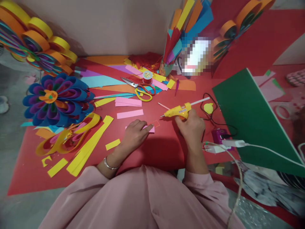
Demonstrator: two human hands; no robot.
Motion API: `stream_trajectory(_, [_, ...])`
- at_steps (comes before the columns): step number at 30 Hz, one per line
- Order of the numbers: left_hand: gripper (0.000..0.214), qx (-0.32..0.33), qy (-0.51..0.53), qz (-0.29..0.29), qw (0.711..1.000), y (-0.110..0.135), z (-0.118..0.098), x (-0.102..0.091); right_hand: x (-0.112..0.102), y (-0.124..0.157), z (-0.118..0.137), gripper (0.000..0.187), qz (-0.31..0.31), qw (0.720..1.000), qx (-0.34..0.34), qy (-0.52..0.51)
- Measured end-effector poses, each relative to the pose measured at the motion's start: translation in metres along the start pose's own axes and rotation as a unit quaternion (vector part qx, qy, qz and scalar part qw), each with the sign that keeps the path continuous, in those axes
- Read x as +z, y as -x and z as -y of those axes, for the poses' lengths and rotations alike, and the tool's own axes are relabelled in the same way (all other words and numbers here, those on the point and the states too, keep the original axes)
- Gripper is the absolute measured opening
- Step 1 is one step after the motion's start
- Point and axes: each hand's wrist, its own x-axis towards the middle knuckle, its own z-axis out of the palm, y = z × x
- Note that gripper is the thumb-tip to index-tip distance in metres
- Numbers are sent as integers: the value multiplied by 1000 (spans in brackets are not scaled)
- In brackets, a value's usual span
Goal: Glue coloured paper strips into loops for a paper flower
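My right hand point(190, 127) is wrapped round the grip of a yellow glue gun point(177, 111), whose nozzle points left toward a small red paper piece point(156, 123). My left hand point(135, 133) lies on the red sheet point(162, 149) with fingers curled down, pressing a pink paper strip point(150, 128). A silver bangle point(109, 164) sits on the left wrist. The gun's black cord point(212, 111) loops off to the right.
More pink strips point(130, 114) and yellow strips point(88, 146) lie left. Scissors point(140, 89) and a thread spool point(147, 76) sit behind. A blue paper flower point(56, 100) is left, a green board point(252, 117) and a white charger cable point(233, 143) right.
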Motion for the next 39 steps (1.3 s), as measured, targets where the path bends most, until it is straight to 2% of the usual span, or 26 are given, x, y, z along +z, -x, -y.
stream_trajectory(7, [35,-68,-16,134,988,-4,-18,-2,-6,15,2,33,19,999,-36,32])
stream_trajectory(11, [27,-60,3,176,982,-3,-18,-4,-6,16,2,38,16,998,-43,37])
stream_trajectory(19, [24,-83,-75,184,977,-2,-6,-16,-4,17,4,37,39,997,-49,47])
stream_trajectory(30, [28,-13,5,190,982,-1,-12,-9,-7,23,-3,33,10,996,-71,56])
stream_trajectory(36, [30,-75,49,130,987,-3,-18,-17,-12,26,-6,32,16,995,-76,69])
stream_trajectory(39, [40,-93,84,113,986,-7,-19,-25,-13,27,-9,33,23,994,-81,76])
